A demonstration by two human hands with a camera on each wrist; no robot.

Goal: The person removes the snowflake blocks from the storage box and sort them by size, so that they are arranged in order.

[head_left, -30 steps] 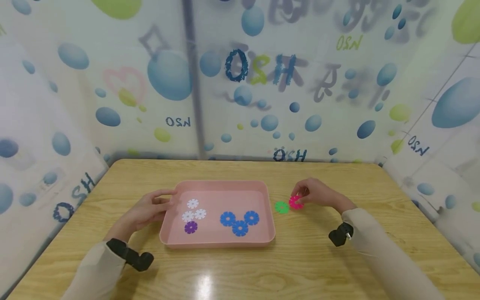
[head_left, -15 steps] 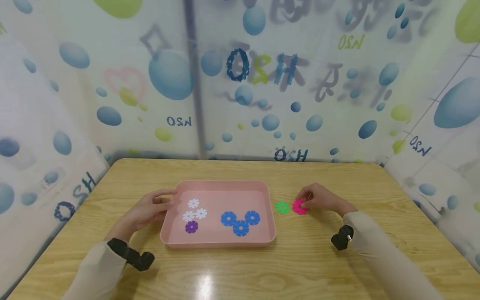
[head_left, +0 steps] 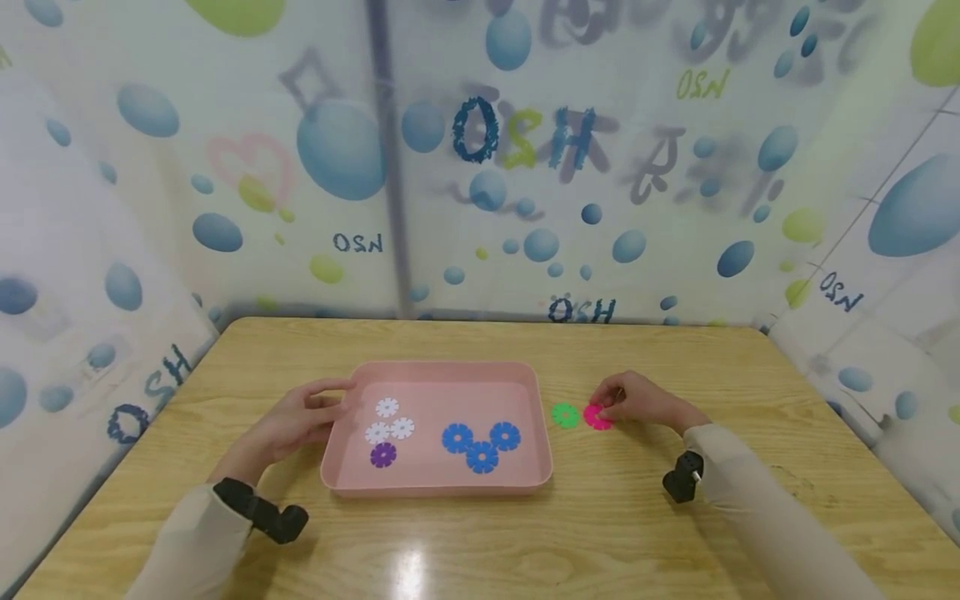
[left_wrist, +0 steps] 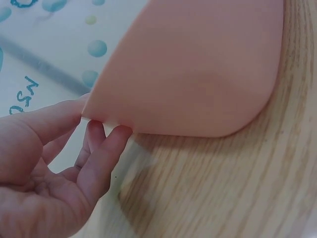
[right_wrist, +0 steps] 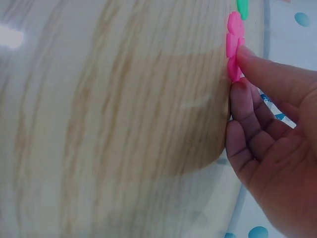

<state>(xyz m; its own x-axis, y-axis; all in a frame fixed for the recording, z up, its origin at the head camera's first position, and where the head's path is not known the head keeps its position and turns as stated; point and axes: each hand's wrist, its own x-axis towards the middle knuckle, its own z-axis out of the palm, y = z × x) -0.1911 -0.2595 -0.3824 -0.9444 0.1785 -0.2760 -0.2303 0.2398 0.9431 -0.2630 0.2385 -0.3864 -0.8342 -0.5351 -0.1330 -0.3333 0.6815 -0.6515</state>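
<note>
A pink tray (head_left: pixel 442 392) lies on the table, with three white snowflake discs (head_left: pixel 402 427), a purple one (head_left: pixel 383 455) and three blue ones (head_left: pixel 482 457) inside. My left hand (head_left: pixel 297 423) grips its left side by the rim near the far corner; the left wrist view shows fingertips against the outer wall (left_wrist: pixel 193 74). To the right of the tray, a green snowflake disc (head_left: pixel 565 416) rests on the wood. Just beside it, my right hand (head_left: pixel 647 402) pinches a pink snowflake disc (head_left: pixel 597 417) at table height, thumb on its face. The right hand covers part of that disc.
The wooden table (head_left: pixel 480 542) ends at the back against a patterned curtain (head_left: pixel 480 250). Dark camera mounts (head_left: pixel 262 510) sit on both wrists. Bare wood shows around the tray and in front of it.
My right hand has come down and slightly nearer with the pink disc, which sits lower beside the green one. The left hand keeps its hold on the tray.
</note>
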